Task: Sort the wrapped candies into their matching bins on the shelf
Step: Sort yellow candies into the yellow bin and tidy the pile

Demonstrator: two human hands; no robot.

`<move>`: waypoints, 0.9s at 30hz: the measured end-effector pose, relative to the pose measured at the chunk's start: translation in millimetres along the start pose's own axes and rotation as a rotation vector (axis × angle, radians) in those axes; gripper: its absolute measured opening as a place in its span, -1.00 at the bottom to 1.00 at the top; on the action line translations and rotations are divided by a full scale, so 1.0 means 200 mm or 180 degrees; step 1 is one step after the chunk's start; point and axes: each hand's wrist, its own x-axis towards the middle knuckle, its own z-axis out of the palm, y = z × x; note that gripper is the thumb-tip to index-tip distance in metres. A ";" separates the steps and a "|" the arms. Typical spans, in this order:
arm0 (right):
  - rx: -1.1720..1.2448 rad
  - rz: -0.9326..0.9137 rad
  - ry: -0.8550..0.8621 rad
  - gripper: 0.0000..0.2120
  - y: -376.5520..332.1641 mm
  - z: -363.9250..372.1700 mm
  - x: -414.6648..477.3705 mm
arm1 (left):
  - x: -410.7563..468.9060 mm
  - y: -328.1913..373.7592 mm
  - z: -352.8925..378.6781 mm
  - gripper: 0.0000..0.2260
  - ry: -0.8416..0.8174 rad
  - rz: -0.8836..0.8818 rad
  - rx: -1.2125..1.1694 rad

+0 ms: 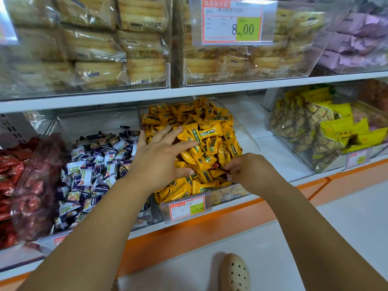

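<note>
A clear bin on the lower shelf is heaped with yellow-orange wrapped candies. My left hand lies flat on the left side of that heap, fingers spread and straight. My right hand is at the bin's front right corner, fingers curled, pinching a small dark red wrapped candy among the yellow ones. To the left, a second clear bin holds white-and-purple wrapped candies. Further left lie red wrapped candies, partly under a reddish bag.
A price tag hangs on the yellow bin's front. Right of it is a bare white shelf gap, then a bin of yellow-packed snacks. The upper shelf carries clear boxes of packed cakes. An orange shelf edge and my shoe are below.
</note>
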 end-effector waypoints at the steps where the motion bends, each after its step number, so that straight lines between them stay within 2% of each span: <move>1: -0.0067 0.0008 -0.0145 -0.72 0.00 0.01 0.01 | 0.00 0.00 0.00 -0.36 -0.0035 -0.0004 0.0027; 5: -0.0180 -0.0076 -0.0342 -0.59 0.01 0.02 0.03 | 0.01 0.00 0.00 -0.37 -0.0098 -0.0031 0.0063; 10: -0.0252 -0.0161 -0.0230 -0.71 0.02 0.03 0.06 | 0.01 0.00 -0.01 -0.38 -0.0059 -0.0026 0.0029; 13: 0.0255 -0.0095 -0.0044 -0.77 0.01 -0.05 0.04 | 0.01 0.00 -0.01 -0.38 -0.0060 -0.0026 0.0003; 15: 0.0746 -0.0002 -0.0079 -0.77 -0.01 -0.09 0.04 | 0.01 0.00 -0.01 -0.38 -0.0070 -0.0032 -0.0002; 16: 0.0755 -0.0007 -0.0154 -0.78 -0.02 -0.09 0.04 | 0.02 0.00 -0.01 -0.38 -0.0067 -0.0033 -0.0008; 20: 0.0136 -0.0159 -0.0319 -0.93 -0.10 0.03 0.08 | 0.01 0.00 -0.01 -0.38 -0.0044 -0.0026 -0.0066; 25: -0.0047 0.0006 0.0072 -0.80 -0.12 0.09 0.12 | 0.01 0.00 -0.01 -0.38 -0.0057 -0.0021 -0.0115; 27: 0.0054 -0.0032 0.0108 -0.85 -0.12 0.03 0.10 | 0.01 0.00 -0.02 -0.38 -0.0109 -0.0038 -0.0129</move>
